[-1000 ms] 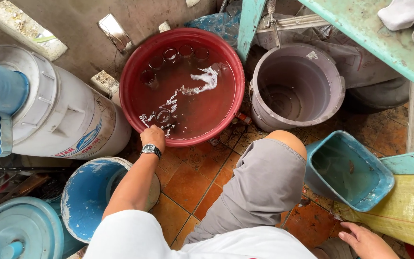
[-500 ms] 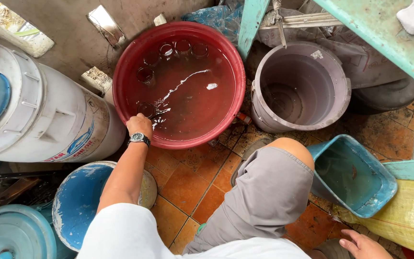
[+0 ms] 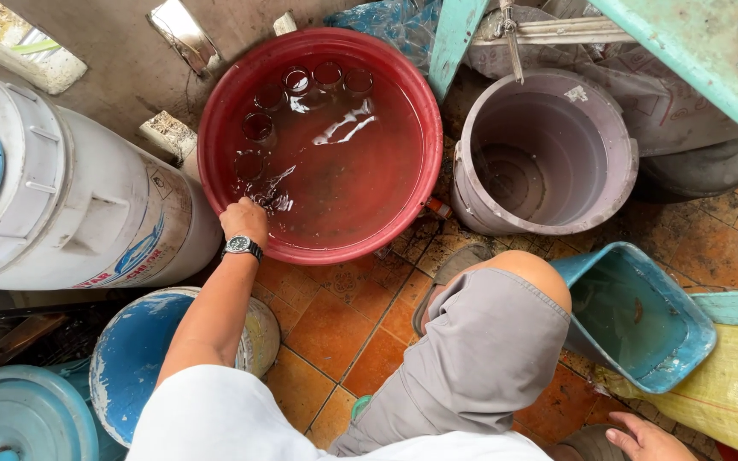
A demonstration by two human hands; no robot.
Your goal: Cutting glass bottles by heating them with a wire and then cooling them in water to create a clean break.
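A big red basin full of water stands on the tiled floor, with several clear glasses sunk along its far-left side. My left hand, a watch on its wrist, reaches over the basin's near-left rim. Its fingertips dip into the water beside a glass, and the ripples hide whether they grip anything. My right hand is low at the bottom right by the floor, fingers apart and holding nothing. My bent knee in grey shorts fills the middle.
An empty grey bucket stands right of the basin. A blue rectangular tub leans by my knee, next to a yellow sack. A white drum and blue-lidded containers crowd the left. A green table edge overhangs the upper right.
My left hand has slid left along the basin's near rim and dipped into the water. The ripples have shifted. My right hand stays low at the bottom right.
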